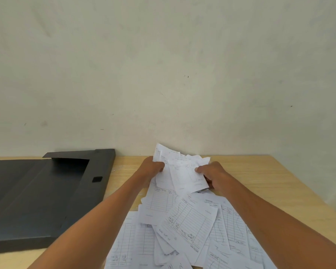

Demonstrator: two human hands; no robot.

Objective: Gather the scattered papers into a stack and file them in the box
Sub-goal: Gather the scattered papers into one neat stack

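Note:
Both hands hold a loose bunch of white printed papers [179, 169] upright above the table's far edge. My left hand [150, 168] grips the bunch's left side and my right hand [211, 174] grips its right side. Below them, several lined forms with handwriting lie scattered and overlapping [188, 228] on the wooden table [275, 183], reaching down to the bottom of the view. A black file box [37, 197] lies open and flat at the left, its inside facing up with nothing in it that I can see.
A plain pale wall [163, 74] stands right behind the table. The box's raised right flap [100, 177] with a small square patch sits close to my left forearm. Bare table surface shows at the right.

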